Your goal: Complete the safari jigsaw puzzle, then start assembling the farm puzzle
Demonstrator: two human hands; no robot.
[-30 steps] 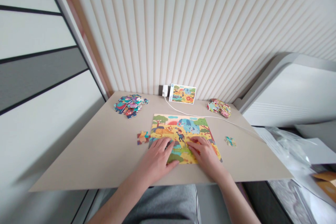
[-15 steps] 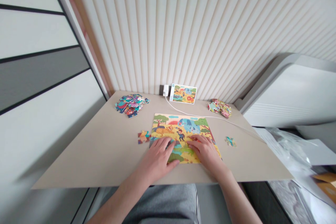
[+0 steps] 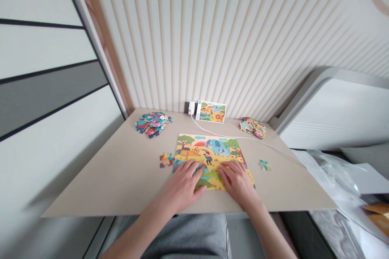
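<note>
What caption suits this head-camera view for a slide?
Left hand and right hand rest on a safari jigsaw puzzle on a beige desk, with loose pieces nearby.

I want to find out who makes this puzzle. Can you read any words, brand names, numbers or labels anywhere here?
No text is legible.
The jigsaw puzzle shows only illustration where visible.
Any print on the picture card or white plug is too small to read.

Hands (image 3: 182, 182) (image 3: 238, 182): 2
Jigsaw puzzles (image 3: 209, 149): 1
Piece piles (image 3: 152, 124) (image 3: 253, 128): 2
Small piece groups (image 3: 166, 160) (image 3: 265, 165): 2
Picture cards (image 3: 211, 111): 1
White cables (image 3: 231, 136): 1
</note>
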